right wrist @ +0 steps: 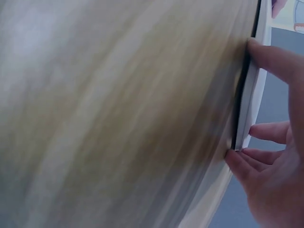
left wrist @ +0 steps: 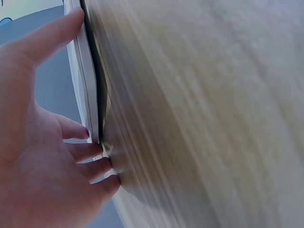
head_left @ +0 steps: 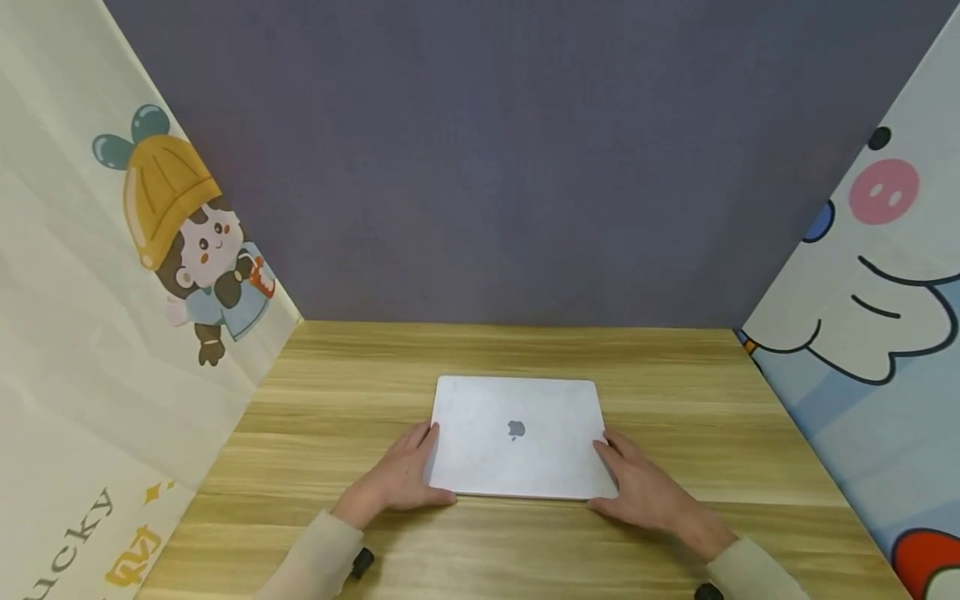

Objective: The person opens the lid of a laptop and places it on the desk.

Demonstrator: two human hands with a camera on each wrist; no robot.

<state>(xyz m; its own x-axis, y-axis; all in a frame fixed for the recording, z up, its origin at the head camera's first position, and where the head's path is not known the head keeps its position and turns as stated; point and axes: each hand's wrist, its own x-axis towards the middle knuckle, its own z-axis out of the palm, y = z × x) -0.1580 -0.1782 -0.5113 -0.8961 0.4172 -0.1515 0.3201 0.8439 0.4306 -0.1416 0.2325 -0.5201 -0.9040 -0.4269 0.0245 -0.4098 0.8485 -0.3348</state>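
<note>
- Well left of the laptop (head_left: pixel 517 462) there is a cartoon figure (head_left: pixel 206 250)
- At the laptop's near left corner, the left hand (head_left: pixel 401 473) is partly open and grips it between thumb and fingers
- The laptop, silver and closed, lies flat at the surface (head_left: pixel 525 550)
- At its near right corner, the right hand (head_left: pixel 643 490) grips likewise, also partly open

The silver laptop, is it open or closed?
Closed: the laptop is one thin slab, logo facing up, with no screen or keyboard showing.
</note>
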